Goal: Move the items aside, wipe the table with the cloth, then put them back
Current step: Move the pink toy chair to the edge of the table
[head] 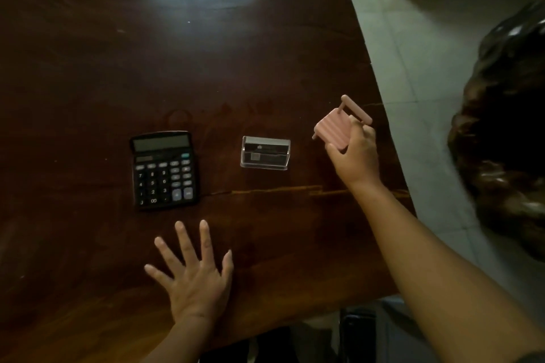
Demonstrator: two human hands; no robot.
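calculator keys, white digits 7 8 9, 4 5 6, 2 3, 00, card holder print too blurred to read

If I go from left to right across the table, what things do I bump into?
calculator → clear card holder → pink stand, held in the right hand

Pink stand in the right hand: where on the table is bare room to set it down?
The table is bare across its far half, beyond the calculator and card holder, in the gap between those two, and left of the calculator. Tightest: the strip between card holder and right edge, where the right hand holds the pink stand.
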